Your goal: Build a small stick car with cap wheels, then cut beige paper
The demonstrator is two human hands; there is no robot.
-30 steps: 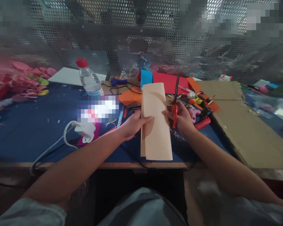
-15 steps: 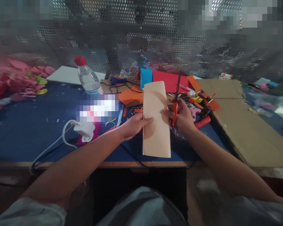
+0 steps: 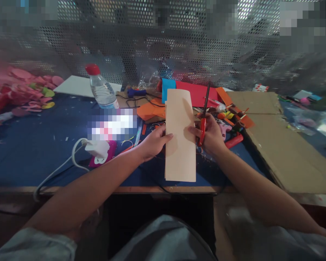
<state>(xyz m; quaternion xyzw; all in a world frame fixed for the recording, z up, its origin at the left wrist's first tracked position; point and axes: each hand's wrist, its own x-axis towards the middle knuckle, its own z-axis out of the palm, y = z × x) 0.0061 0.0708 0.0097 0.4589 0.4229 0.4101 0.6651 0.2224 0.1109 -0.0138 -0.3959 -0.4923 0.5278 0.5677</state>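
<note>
A folded beige sheet (image 3: pixel 180 152), paper or thin foam, stands nearly upright in front of me above the table's front part. My left hand (image 3: pixel 155 143) grips its left edge, thumb on the near face and fingers behind. On the opposite edge, my right hand (image 3: pixel 210 134) pinches the sheet with the thumb. That same hand also holds red-handled scissors (image 3: pixel 203 131), their dark blades pointing up and apart from the sheet. The fold runs along the right side; at the left, a second layer peeks out slightly.
A water bottle (image 3: pixel 101 88) stands behind a white plug on a pink power strip (image 3: pixel 112 150). Pink cut pieces (image 3: pixel 24 85) pile up at far left. Red sheet (image 3: pixel 201 92), orange scraps (image 3: pixel 150 110) and a red glue gun-like tool (image 3: pixel 234 140) lie behind. Cardboard (image 3: pixel 290 152) covers the right.
The beige sheet has tilted a little more upright, its top edge rising slightly. My left thumb has slid a bit left towards the edge. The scissors have shifted slightly right.
</note>
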